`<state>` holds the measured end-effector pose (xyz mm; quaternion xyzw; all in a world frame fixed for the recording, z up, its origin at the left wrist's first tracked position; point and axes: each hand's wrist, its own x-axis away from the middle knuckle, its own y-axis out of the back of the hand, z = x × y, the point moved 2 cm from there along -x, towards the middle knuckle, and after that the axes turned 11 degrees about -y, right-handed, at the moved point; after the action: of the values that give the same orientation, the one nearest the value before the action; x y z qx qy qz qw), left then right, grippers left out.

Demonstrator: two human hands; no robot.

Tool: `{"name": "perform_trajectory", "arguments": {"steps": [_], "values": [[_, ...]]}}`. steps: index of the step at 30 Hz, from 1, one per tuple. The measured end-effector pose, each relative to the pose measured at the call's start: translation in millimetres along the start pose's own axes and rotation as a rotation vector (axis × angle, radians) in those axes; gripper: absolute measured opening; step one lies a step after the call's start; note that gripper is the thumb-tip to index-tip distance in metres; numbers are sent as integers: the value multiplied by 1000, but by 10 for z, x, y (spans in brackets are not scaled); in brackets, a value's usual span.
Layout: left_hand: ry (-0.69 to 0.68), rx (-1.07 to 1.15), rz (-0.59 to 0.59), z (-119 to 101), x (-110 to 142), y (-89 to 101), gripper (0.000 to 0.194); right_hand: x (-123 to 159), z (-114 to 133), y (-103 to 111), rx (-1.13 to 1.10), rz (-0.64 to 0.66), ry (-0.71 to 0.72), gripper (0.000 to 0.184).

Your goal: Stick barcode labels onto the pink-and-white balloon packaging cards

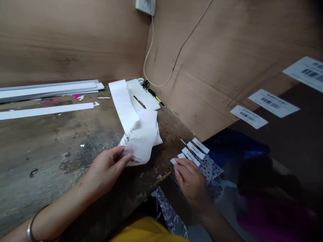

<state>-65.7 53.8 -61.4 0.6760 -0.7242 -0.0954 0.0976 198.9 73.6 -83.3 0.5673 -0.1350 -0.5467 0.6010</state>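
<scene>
My left hand (pixel 107 168) pinches the near end of a long folded strip of white label backing paper (pixel 136 134) with barcode print, which lies across the worn wooden bench (pixel 50 148). My right hand (pixel 191 183) rests at the bench's right edge, fingers curled and pressing down on a small white barcode label (pixel 176 159). Beside its fingertips three more small barcode labels (pixel 196 149) hang in a row off the bench edge. Under the right hand lies a dotted colourful packet (pixel 210 168).
White strips (pixel 47 110) and flat grey bars (pixel 50 89) lie at the back left. A pen and small tools (pixel 153 95) sit in the corner under a white cable (pixel 148 50). Larger barcode labels (pixel 274 102) stick on the plywood wall at right. Dark bags (pixel 264 174) fill the lower right.
</scene>
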Motion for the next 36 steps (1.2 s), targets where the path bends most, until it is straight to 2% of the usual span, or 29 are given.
{"name": "perform_trajectory", "arguments": {"steps": [3, 9, 13, 15, 18, 20, 24, 25, 28, 32, 36], "values": [[18, -14, -2, 4, -4, 6, 34, 17, 29, -29, -42, 100, -48, 21], [-8, -15, -13, -1, -6, -11, 34, -41, 3, 153, -18, 284, -66, 18], [-91, -10, 1, -42, -32, -57, 28, -355, 116, 328, -60, 103, -18, 19], [-149, -47, 61, -78, -54, -66, 26, -618, 319, 375, -128, 104, 75, 26], [-254, -90, 188, -185, -90, -39, 25, -1018, 689, 328, -222, 347, 327, 35], [-287, -145, 265, -270, -116, 5, 25, -1236, 846, 240, -258, 535, 427, 29], [-230, -243, 323, -361, -165, 120, 28, -1506, 884, 38, -277, 817, 397, 4], [-215, -239, 315, -362, -174, 146, 30, -1538, 871, 0, -284, 861, 395, 5], [-204, -230, 299, -329, -192, 208, 38, -1569, 843, -70, -340, 939, 405, 15], [-242, -227, 341, -279, -203, 259, 40, -1536, 837, -112, -456, 998, 366, 21], [-244, -206, 414, -248, -223, 284, 38, -1485, 821, -165, -543, 990, 377, 22]]}}
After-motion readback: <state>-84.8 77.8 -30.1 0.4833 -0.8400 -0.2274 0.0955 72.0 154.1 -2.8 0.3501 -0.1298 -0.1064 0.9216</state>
